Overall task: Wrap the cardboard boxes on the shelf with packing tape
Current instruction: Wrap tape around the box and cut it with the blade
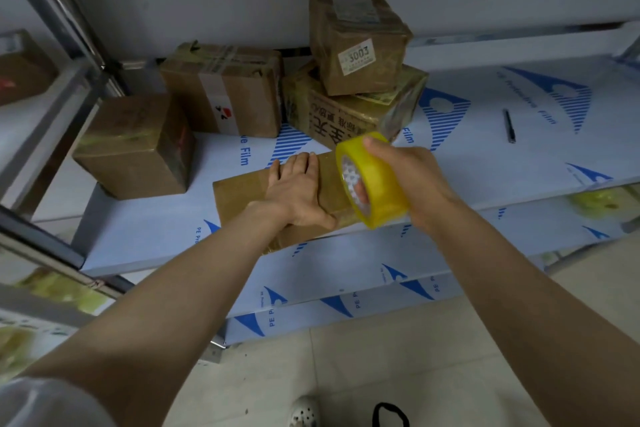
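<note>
- left hand (294, 191): palm down on top of the flat box (239, 198); fingers straight and together, thumb along the box's near edge; it grasps nothing, only presses
- right hand (415, 180): wrapped on the tape roll (375, 180); fingers go through the core, thumb sits over the outer rim
- tape roll: yellowish clear, stood on edge, up against the right end of the flat box just beside my left hand; can't tell if any tape is pulled out onto the box
- flat box: lies at the front edge of the shelf (485, 163), roughly mid-width, turned at an angle to that edge
- left box (135, 146): near the shelf's left edge, apart from the flat box
- back box (225, 94): behind it towards the back left corner; white label strip on its front
- printed box (346, 111): back middle, glossy with tape; labelled box (356, 42) marked 3003 is stacked on it, tilted
- pen (509, 126): lies on the right part of the shelf, well apart from the boxes
- shelf surface: white film with blue print
- floor (415, 357): pale tiles below; shoe (304, 412) at the bottom edge of view
</note>
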The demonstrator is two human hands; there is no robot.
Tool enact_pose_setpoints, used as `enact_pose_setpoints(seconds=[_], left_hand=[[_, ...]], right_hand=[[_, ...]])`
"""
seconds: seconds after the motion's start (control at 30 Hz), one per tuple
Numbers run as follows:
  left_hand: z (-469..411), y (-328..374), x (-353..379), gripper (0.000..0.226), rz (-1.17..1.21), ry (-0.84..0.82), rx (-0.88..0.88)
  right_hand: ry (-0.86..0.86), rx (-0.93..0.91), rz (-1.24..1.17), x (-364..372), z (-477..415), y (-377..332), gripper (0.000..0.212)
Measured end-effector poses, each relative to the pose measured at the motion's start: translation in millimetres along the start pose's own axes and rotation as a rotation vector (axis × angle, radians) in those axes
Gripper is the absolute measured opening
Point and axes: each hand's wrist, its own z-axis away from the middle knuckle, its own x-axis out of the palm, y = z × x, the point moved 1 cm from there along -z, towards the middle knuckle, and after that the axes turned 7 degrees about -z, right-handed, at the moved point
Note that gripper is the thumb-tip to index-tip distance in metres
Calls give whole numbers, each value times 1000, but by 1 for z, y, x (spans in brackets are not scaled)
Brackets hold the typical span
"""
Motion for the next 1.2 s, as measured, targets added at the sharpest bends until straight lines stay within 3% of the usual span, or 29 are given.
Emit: enact_pose_setpoints(seconds=[0.27,0.5,0.63,0.7,0.8,1.0,1.2], left_hand=[[0,2,-2,130,-7,0,16],[0,3,-3,130,-27,-36,15],[-1,2,-12,132,-15,-180,-7],[-10,13,-22,124,74,-227,-85],[-36,42,-26,102,148,-107,-180],[-65,63,-10,58,-23,120,-205],[-89,54,-19,55,140,117,-307]], right_hand=[[-17,57,88,-42,45,51,34],[108,135,-53,-38,37,118,36],[135,141,-69,-36,24,122,34],[129,161,-91,-36,18,122,36],[120,175,-98,-34,13,124,39],[132,182,-80,-33,6,128,41],[114,202,-120,-34,3,133,43]])
